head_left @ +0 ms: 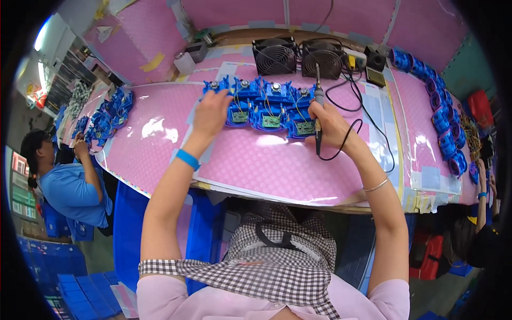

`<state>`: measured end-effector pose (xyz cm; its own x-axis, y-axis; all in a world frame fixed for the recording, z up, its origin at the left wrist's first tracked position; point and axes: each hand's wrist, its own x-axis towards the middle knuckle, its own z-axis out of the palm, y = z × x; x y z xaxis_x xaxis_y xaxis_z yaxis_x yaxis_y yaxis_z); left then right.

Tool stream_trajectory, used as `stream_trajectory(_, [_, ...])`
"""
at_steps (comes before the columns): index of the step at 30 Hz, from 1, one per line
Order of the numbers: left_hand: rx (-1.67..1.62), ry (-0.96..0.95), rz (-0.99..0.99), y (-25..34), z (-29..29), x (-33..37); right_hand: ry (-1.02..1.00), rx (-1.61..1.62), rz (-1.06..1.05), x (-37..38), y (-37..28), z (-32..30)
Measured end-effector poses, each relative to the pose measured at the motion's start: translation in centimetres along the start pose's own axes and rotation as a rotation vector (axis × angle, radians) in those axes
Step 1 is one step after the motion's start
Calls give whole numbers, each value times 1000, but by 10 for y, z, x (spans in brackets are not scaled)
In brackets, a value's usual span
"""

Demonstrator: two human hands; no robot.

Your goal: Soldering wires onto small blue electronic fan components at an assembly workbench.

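Left fingers [214, 99] seemingly touch blue housings [264, 123] well inside table's edge [288, 201].

A soldering iron [319, 96], circuit boards [271, 121] and a co-worker [69, 184] mark this electronics workshop

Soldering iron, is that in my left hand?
No, the soldering iron is in your right hand, while your left hand is at the row of blue housings.

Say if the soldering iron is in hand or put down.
In hand: the right hand grips the soldering iron around its handle, with the tip exposed.
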<state>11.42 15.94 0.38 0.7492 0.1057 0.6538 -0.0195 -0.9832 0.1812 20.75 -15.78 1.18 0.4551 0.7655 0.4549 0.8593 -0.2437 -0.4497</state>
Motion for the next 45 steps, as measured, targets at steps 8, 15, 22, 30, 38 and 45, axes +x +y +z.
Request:
stream_trajectory(8, [39, -273, -138, -24, 4, 7, -110, 66, -64, 51, -7, 42])
stream_trajectory(15, [145, -82, -343, -126, -64, -31, 2, 20, -91, 125, -76, 169])
stream_trajectory(22, [-1844, 379, -1111, -93, -68, -91, 293, 194, -67, 158, -99, 180])
stream_trajectory(30, [-2340, 193, -1149, 36, -66, -98, 1299, 640, 102, -47, -50, -79])
stream_trajectory(38, [-2222, -67, -1357, 97, -33, -28, 1234, -692, 581, -266, 83, -219])
stream_trajectory(45, [-2261, -208, -614, 71, -64, -20, 617, -1222, 815, -252, 186, -220])
